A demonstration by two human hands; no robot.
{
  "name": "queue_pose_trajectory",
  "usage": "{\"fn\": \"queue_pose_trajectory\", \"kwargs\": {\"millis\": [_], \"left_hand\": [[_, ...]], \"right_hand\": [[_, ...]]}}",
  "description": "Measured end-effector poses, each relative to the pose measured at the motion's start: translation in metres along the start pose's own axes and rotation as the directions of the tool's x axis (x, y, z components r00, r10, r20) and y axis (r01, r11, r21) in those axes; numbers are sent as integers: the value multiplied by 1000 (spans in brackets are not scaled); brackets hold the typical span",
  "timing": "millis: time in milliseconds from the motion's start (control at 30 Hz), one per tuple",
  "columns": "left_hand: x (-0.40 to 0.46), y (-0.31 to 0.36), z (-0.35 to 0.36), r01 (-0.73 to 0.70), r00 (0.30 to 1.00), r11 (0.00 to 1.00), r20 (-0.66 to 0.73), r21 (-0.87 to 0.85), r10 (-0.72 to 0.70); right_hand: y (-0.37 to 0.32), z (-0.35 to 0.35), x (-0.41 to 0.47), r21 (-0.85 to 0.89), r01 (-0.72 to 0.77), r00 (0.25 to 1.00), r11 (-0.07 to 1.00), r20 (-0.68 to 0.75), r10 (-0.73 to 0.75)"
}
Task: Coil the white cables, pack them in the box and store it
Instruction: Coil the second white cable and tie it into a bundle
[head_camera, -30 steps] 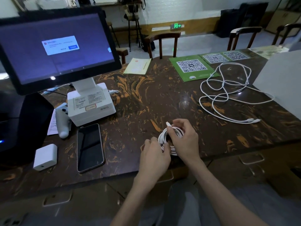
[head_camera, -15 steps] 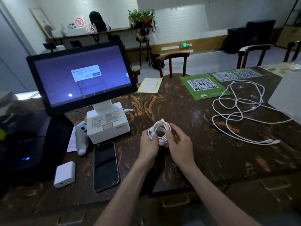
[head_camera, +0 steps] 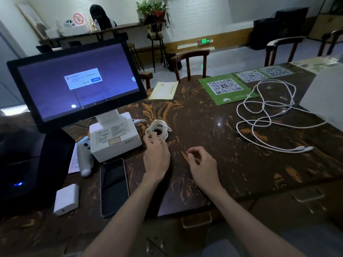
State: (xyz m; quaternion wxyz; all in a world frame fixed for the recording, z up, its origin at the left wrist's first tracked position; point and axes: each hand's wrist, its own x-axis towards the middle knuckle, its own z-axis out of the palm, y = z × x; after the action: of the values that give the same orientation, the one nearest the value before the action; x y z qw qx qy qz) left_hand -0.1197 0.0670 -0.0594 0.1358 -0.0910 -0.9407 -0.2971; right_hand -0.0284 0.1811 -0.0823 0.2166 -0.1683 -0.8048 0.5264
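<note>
White coiled cable (head_camera: 158,129) is seen on the dark marbled table (head_camera: 213,145), touched at its near edge by the fingertips of the left hand (head_camera: 156,158); whether it is pinched cannot be told. Nothing is held by the right hand (head_camera: 201,164), loosely curled. At two o'clock, a loose cable (head_camera: 267,115) is spread.

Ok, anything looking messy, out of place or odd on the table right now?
Only the second white cable, sprawled in loose tangled loops beside the green QR sheet, not yet coiled. The coiled cable sits neatly at the left hand; the right hand holds nothing.
</note>
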Motion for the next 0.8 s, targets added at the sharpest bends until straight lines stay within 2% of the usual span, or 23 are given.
{"fn": "queue_pose_trajectory", "kwargs": {"millis": [133,167,233,267,333,400,467,500,567,633,733,800], "left_hand": [[-36,34,17,-117,988,939,56,-325,143],[-42,46,24,-116,982,921,99,-371,163],[-56,74,37,-103,949,910,235,-402,212],[-66,89,44,-127,917,908,301,-400,261],[-83,109,61,-319,847,892,327,-320,419],[-92,115,73,-533,769,833,325,-147,550],[-90,114,77,-575,754,813,326,-91,570],[-89,113,78,-568,761,817,314,-103,568],[-88,112,79,-570,763,815,300,-107,573],[-88,112,80,-570,762,816,308,-98,570],[-89,112,78,-564,762,819,317,-105,565],[-89,115,74,-561,755,821,340,-108,561]], "right_hand": [[1,-39,3,-104,-36,984,994,170,53],[4,-57,9,-140,-60,987,988,141,80],[12,-102,21,-266,-119,993,957,-32,114],[19,-127,25,-338,-149,984,929,-144,106],[38,-177,30,-468,-219,939,856,-340,55],[61,-216,28,-607,-325,911,726,-406,69],[80,-238,24,-711,-360,927,604,-347,145],[87,-244,20,-744,-332,941,580,-303,150],[99,-247,11,-764,-246,963,596,-261,63],[98,-243,1,-755,-207,956,623,-291,-34],[88,-226,-22,-820,-168,954,547,-275,-120],[75,-208,-38,-827,-111,970,552,-210,-119]]}}
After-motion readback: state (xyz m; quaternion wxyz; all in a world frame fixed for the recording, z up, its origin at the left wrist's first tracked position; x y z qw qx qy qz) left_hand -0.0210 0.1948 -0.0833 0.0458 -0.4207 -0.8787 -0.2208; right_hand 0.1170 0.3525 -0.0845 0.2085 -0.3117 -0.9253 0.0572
